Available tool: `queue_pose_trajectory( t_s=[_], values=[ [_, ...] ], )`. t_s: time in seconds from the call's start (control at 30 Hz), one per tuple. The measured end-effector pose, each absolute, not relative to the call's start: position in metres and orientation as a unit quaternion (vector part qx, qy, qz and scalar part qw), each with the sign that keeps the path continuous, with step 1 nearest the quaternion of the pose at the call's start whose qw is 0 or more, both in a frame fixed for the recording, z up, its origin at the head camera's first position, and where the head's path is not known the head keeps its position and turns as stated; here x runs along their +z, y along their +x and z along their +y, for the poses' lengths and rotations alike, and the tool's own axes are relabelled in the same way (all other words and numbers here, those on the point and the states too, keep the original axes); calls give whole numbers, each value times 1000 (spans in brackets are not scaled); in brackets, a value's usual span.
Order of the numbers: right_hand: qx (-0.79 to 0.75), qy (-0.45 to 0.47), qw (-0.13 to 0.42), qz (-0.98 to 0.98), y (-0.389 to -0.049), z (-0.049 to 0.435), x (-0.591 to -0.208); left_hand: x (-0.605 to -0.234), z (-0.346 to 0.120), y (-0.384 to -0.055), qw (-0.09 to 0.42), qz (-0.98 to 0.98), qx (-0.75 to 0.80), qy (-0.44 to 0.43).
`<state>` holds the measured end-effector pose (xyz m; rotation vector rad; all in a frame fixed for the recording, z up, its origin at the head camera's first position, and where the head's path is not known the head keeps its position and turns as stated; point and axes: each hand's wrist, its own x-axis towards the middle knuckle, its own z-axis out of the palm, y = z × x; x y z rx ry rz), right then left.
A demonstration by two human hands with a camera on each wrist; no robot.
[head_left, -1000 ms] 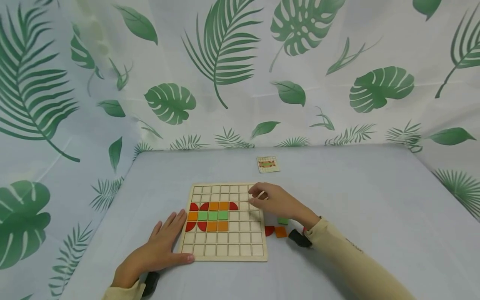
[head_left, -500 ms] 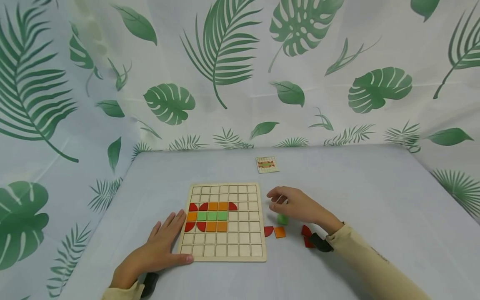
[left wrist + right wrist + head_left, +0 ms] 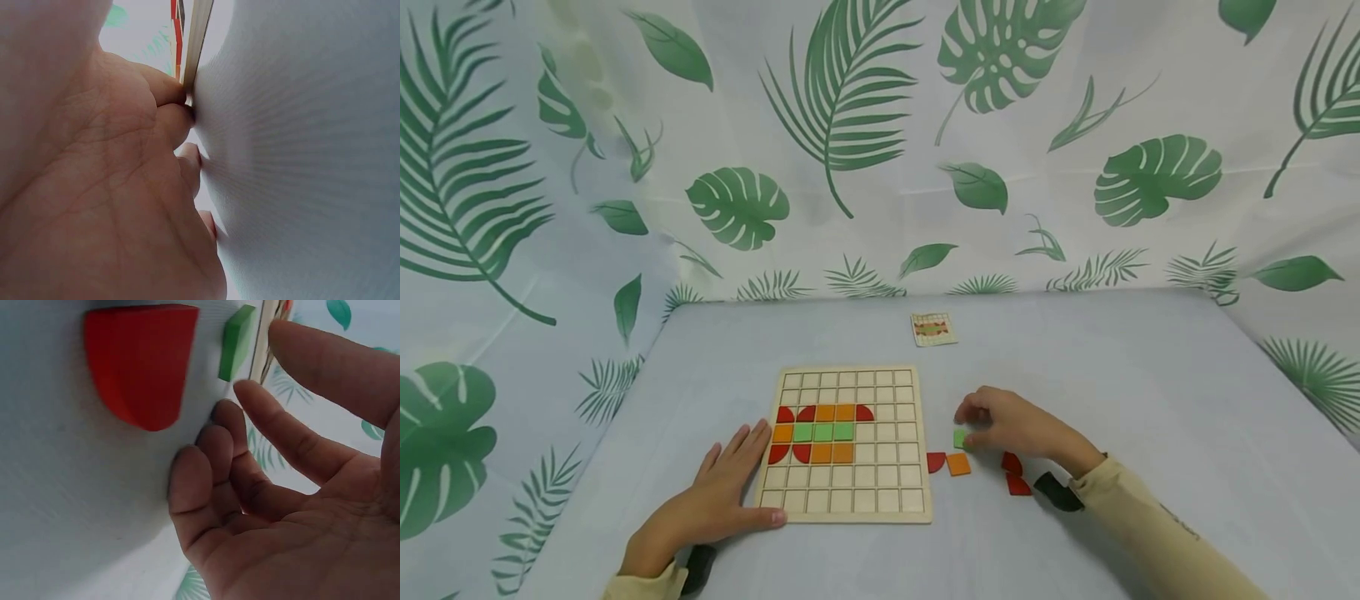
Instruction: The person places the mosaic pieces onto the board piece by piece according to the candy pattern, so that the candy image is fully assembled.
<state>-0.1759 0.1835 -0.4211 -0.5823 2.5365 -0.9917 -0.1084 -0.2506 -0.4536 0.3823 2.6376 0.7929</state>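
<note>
A square wooden grid board (image 3: 877,501) lies on the table with red quarter-circle, orange square and green square tiles set in three middle rows. My left hand (image 3: 718,492) rests with spread fingers along its left edge, thumb at the near-left corner. To the right of the board, my right hand (image 3: 1022,425) reaches down over a loose green square tile (image 3: 959,438). The right wrist view shows thumb and index finger parted near that green tile (image 3: 237,344), with nothing gripped. The other right fingers are bent, tips close to the tabletop.
A red quarter-circle tile (image 3: 936,462) and an orange square tile (image 3: 958,464) lie beside the board's right edge. Two more red tiles (image 3: 1017,473) lie near the right wrist. A small pattern card (image 3: 934,329) lies behind the board. Leaf-print cloth (image 3: 880,167) hangs behind the table.
My right hand has moved from over the board's right edge rightward and down to the loose green tile, uncovering the red tiles by the wrist. The left hand stays put.
</note>
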Motion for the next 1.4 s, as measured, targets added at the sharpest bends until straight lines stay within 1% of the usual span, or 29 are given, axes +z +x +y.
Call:
queue_pose_trajectory(
  t_s=[0.27,0.53,0.8,1.17,1.4],
  values=[
    [-331,-241,159,898,-177,184,-425,-445,-248,-107,192,931,284,128],
    [-340,-237,175,893,-178,181,-427,-454,-250,-108,174,932,288,136],
    [-344,-248,171,889,-183,181,-427,-446,-248,-106,193,929,288,126],
    [-366,-240,172,882,-190,174,-425,-449,-250,-108,182,930,288,135],
    [-387,-243,176,872,-193,163,-424,-449,-250,-106,188,931,286,131]
  ],
)
